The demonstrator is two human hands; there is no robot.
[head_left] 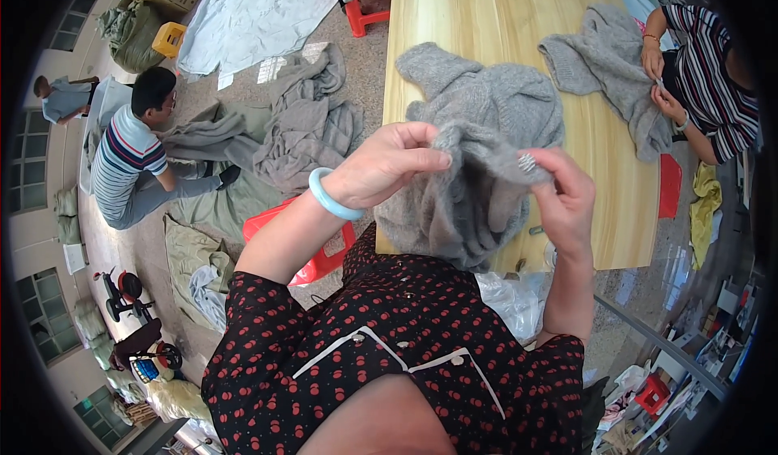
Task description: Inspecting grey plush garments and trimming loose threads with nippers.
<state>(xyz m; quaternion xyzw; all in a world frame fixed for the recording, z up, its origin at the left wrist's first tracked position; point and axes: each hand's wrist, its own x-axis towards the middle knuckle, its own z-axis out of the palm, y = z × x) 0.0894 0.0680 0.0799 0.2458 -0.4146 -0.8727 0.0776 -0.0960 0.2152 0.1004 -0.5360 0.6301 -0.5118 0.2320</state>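
A grey knitted sweater (494,98) lies partly on the wooden table (462,9), its near part lifted up in front of me. My left hand (393,163), with a pale blue bangle on its wrist, pinches an edge of the knit between thumb and fingers. On the other side my right hand (563,196) grips the same edge, a ring showing on one finger. Between the hands the edge is stretched and the knit hangs in a dark fold below. Whether the edge is a neckline, cuff or hem I cannot tell.
Across the table at right, a person in a striped top (705,82) handles another grey sweater (608,66). A red stool (304,269) stands by my left elbow. Grey garments (308,131) lie heaped at left near a seated person (134,147). A small green tool (536,230) lies near the table's front edge.
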